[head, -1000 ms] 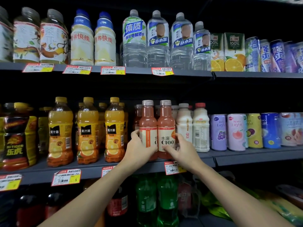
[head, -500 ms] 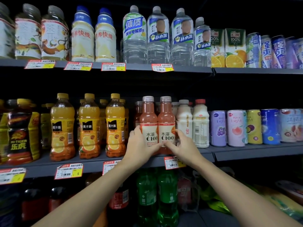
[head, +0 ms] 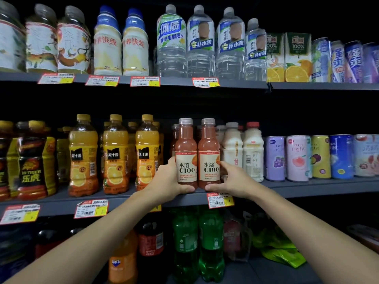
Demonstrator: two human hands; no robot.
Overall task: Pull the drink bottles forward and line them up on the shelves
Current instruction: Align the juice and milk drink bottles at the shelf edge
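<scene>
Head view: at the front edge of the dark grey metal shelf (head: pixel 307 186), the left hand (head: pixel 167 180) curls round one pink-orange plastic C100 bottle (head: pixel 185 148), the right hand (head: pixel 234 179) round its matching bottle (head: pixel 209 148), likely to square them side by side, labels outward.

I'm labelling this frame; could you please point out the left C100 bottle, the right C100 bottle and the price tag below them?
left C100 bottle (head: pixel 186 170): head view, front label.
right C100 bottle (head: pixel 210 170): head view, front label.
price tag (head: pixel 217 200): head view, white printed part.
</scene>
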